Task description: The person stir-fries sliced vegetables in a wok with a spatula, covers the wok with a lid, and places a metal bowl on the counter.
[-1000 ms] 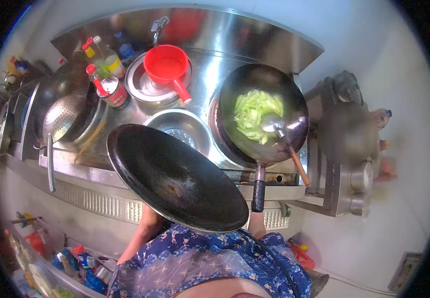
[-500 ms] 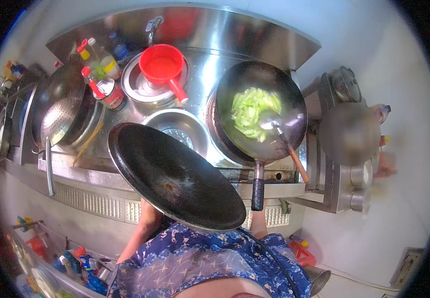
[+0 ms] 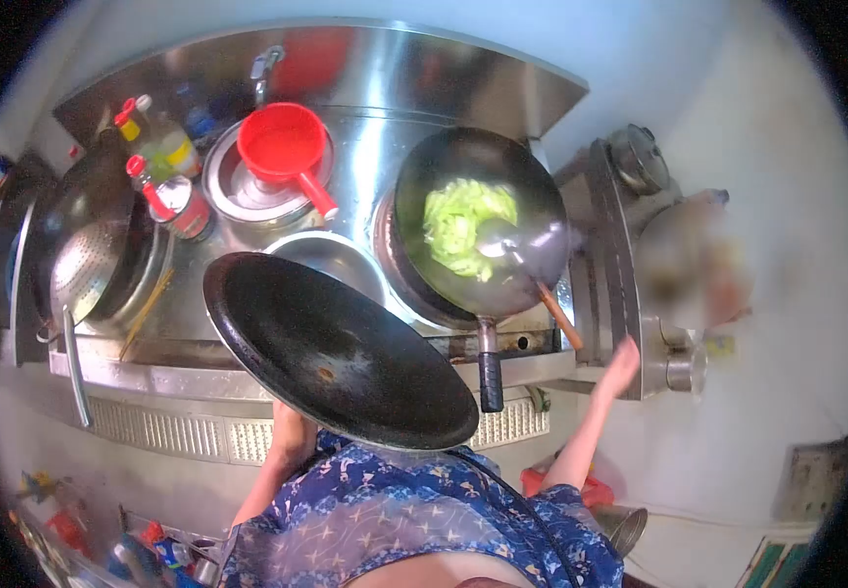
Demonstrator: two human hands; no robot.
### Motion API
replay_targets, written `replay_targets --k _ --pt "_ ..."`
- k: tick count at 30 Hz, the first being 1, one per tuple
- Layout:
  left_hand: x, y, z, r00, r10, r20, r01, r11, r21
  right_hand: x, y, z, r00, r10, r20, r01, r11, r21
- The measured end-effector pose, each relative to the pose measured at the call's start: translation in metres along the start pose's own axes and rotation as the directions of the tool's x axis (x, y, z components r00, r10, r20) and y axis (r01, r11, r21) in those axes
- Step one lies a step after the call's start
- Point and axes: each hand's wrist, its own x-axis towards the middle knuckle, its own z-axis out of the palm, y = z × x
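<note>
A large dark pan tilts in front of a person in a blue patterned garment. The left hand is at the pan's seven o'clock edge, mostly hidden behind it, so its grip cannot be told. The right hand, well apart from the left, is at three o'clock from the pan, near a metal rack; its fingers are too blurred to read. At ten o'clock from the right hand sits a wok holding green vegetable pieces and a ladle, whose wooden handle points to five o'clock, near that hand.
</note>
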Motion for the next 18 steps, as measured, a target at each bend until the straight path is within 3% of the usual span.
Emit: replay_targets --k 1,3,5,6,7,8,9,10,11,12,13,15,16,18 --pt "0.000 0.004 0.007 1.000 0.006 0.006 -0.006 0.998 -0.056 0.004 -0.067 0.010 0.961 -0.115 0.250 0.173 0.959 -0.224" --pt "-0.004 0.014 0.015 0.999 -0.038 0.001 0.038 0.999 0.017 0.010 -0.087 0.044 0.754 -0.189 0.629 0.425 0.871 -0.247" --pt "0.000 0.012 0.014 0.997 -0.070 -0.011 0.071 0.994 0.088 -0.004 -0.131 0.067 0.569 0.052 0.821 0.270 0.931 -0.246" --pt "0.006 0.003 0.010 0.994 -0.108 0.032 0.110 0.992 -0.058 -0.005 -0.147 0.076 0.577 0.051 0.815 0.273 0.928 -0.252" --pt "0.009 -0.001 0.007 0.987 -0.141 0.078 0.154 0.968 -0.198 -0.005 -0.159 0.084 0.470 0.232 0.852 0.188 0.916 -0.353" --pt "0.010 0.001 0.008 0.986 -0.144 0.086 0.158 0.967 -0.199 -0.002 -0.169 0.087 0.339 0.400 0.851 0.114 0.881 -0.460" --pt "0.010 0.004 0.011 0.987 -0.130 0.096 0.145 0.975 -0.171 0.005 -0.179 0.086 0.345 0.400 0.849 0.113 0.881 -0.460" --pt "0.010 0.006 0.012 0.988 -0.115 0.103 0.130 0.981 -0.145 0.015 -0.193 0.082 0.458 0.106 0.883 0.475 0.810 -0.343" --pt "0.012 0.005 0.010 0.988 -0.117 0.105 0.132 0.981 -0.145 0.023 -0.212 0.074 0.439 -0.205 0.875 0.772 0.584 -0.251" --pt "0.013 0.002 0.007 0.988 -0.126 0.093 0.139 0.980 -0.143 0.022 -0.262 0.061 0.414 -0.169 0.894 0.829 0.477 -0.293" --pt "0.015 0.000 0.005 0.988 -0.135 0.080 0.145 0.979 -0.142 0.023 -0.282 0.053 0.360 -0.277 0.891 0.887 0.397 -0.235" --pt "0.015 0.002 0.006 0.988 -0.128 0.088 0.138 0.982 -0.127 0.022 -0.329 0.037 0.157 -0.341 0.927 0.967 0.245 -0.073" --pt "0.015 0.003 0.006 0.989 -0.118 0.092 0.128 0.985 -0.112 0.017 -0.346 0.033 0.160 -0.341 0.926 0.966 0.246 -0.077" --pt "0.012 0.004 0.010 0.991 -0.115 0.075 0.125 0.982 -0.140 0.002 -0.370 0.032 -0.111 -0.222 0.969 0.985 0.104 0.136"
